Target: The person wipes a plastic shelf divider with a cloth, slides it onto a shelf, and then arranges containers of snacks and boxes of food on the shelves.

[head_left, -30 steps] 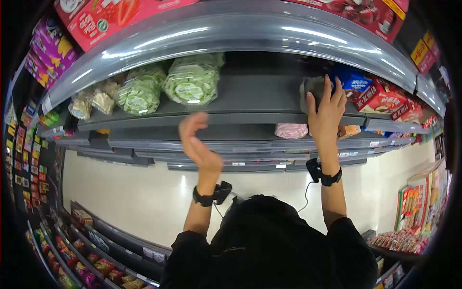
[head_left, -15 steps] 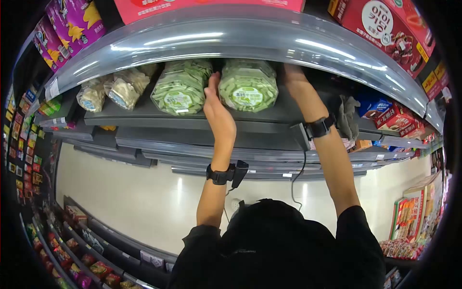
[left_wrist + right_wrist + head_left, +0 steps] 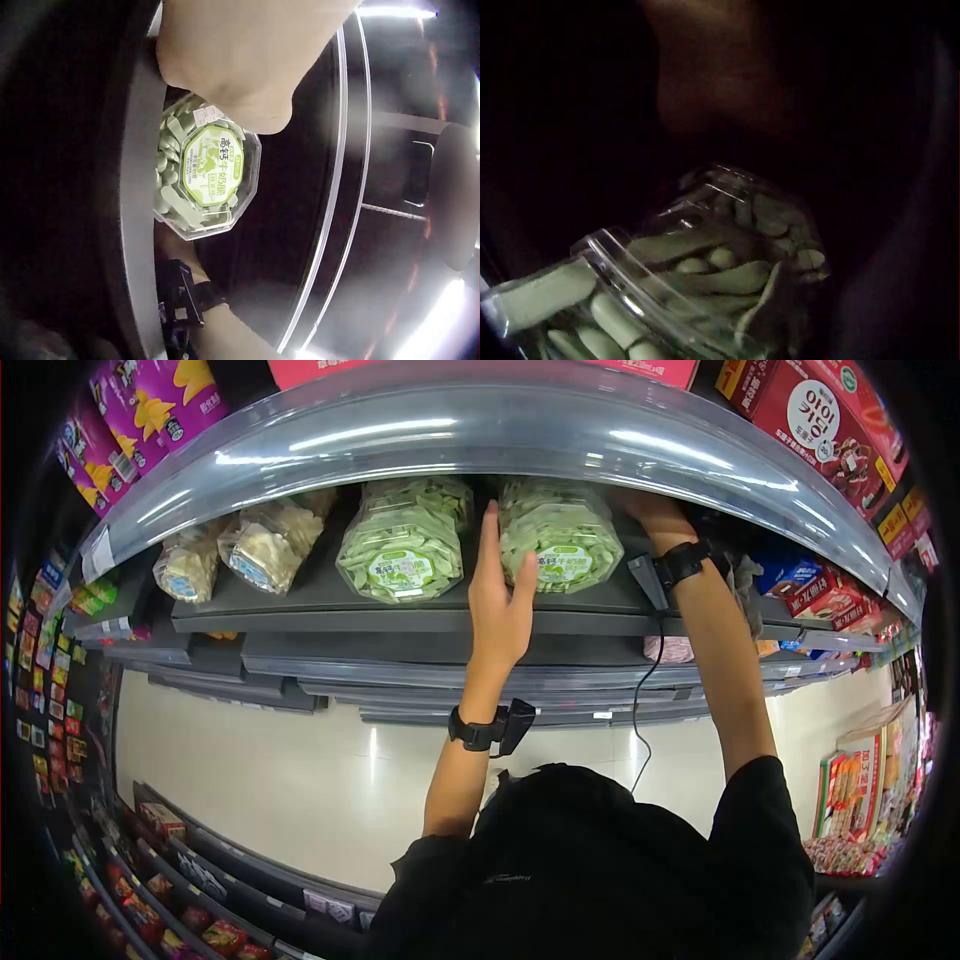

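Observation:
A clear octagonal tub of pale green pieces [image 3: 590, 520] with a green-and-white label lies on the dark shelf, its lid end facing me. My left hand [image 3: 500, 610] lies along the tub's left side, fingers straight and thumb at the front. The left wrist view shows the label [image 3: 211, 166] below the hand. On the tub's other side my right hand [image 3: 652, 510] reaches in under the shelf lip; its fingers are hidden. In the right wrist view that hand [image 3: 712, 82] is dim above the tub's clear wall [image 3: 705, 262]. A matching tub [image 3: 405, 525] lies to the left.
Cream-coloured packs [image 3: 265, 545] lie farther left. A grey crumpled item [image 3: 745, 595] and red boxes [image 3: 825, 595] are on the right. The curved clear shelf lip [image 3: 500, 440] hangs low above both hands; the shelf's front edge [image 3: 330, 618] runs below.
My right hand left the grey item and reached in beside the right tub. My left hand came in between the tubs, then its thumb moved to the tub front. The gap between tubs widened.

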Demonstrator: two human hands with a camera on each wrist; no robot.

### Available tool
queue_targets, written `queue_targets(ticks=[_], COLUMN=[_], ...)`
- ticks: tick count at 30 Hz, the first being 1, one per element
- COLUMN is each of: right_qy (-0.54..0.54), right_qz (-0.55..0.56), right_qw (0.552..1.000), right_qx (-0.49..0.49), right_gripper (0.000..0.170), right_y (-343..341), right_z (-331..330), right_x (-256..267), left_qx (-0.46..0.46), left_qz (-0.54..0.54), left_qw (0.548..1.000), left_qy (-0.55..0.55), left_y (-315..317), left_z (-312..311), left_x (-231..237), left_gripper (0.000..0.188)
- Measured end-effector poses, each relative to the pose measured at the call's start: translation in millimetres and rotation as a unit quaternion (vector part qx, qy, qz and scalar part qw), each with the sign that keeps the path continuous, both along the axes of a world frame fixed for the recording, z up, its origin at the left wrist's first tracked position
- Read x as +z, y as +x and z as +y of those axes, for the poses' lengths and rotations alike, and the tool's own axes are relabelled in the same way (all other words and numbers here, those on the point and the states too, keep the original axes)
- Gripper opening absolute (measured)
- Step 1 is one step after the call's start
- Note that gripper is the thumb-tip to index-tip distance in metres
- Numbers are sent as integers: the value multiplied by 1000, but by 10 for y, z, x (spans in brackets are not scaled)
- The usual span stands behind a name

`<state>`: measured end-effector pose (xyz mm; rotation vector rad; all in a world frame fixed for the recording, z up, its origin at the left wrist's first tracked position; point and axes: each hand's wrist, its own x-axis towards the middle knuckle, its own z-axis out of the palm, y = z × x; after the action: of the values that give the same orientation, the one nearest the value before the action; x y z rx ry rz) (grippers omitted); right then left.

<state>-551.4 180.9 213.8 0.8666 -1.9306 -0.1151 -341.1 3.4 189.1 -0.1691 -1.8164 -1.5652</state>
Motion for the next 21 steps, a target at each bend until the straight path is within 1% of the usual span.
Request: queue_targets(ticks=[1, 3, 4, 5, 6, 7, 9, 10, 11, 13, 16, 21], right_qy=[-3, -25, -28, -27, -27, -32, -38, -64, -68, -119, -126, -134], right_qz=[0, -92, -90, -95, -100, -99, -158, -242, -243, -255, -235, -186], right_qw=[1000, 995, 996, 995, 994, 994, 987, 968, 968, 959, 964, 972], right_qx=[-5, 3, -3, 13, 29, 23, 16, -2, -5, 14, 18, 48], right_gripper=[28, 29, 29, 29, 28, 28, 29, 31, 31, 32, 33, 36], right_y=[-14, -72, -144, -212, -168, -110, 101, 214, 298, 415, 424, 339], right_z=[12, 47, 66, 71, 49, 53, 12, -36, -40, -8, 35, -17], right_x=[-10, -17, -74, -148, -113, -80, 39, 203, 264, 311, 296, 297], left_qx=[-5, 4, -2, 3, 8, 2, 14, 10, 18, 22, 18, 27], left_qz=[0, 13, 15, 12, 10, 11, -1, -1, 2, 4, -14, -3], left_qw=[1000, 1000, 1000, 999, 999, 999, 999, 999, 999, 999, 999, 998], left_qy=[-3, -24, -26, -32, -39, -42, -32, -34, -38, -42, -43, -48], left_y=[-4, 7, 7, 7, 2, -5, 0, -2, -5, -4, 30, 18], left_z=[3, 28, 35, 34, 37, 44, 55, 56, 57, 56, 61, 63], left_x=[-27, -36, -35, -32, -25, -18, -19, -21, -23, -35, 11, -12], left_gripper=[59, 65, 65, 66, 68, 68, 69, 69, 69, 69, 70, 69])
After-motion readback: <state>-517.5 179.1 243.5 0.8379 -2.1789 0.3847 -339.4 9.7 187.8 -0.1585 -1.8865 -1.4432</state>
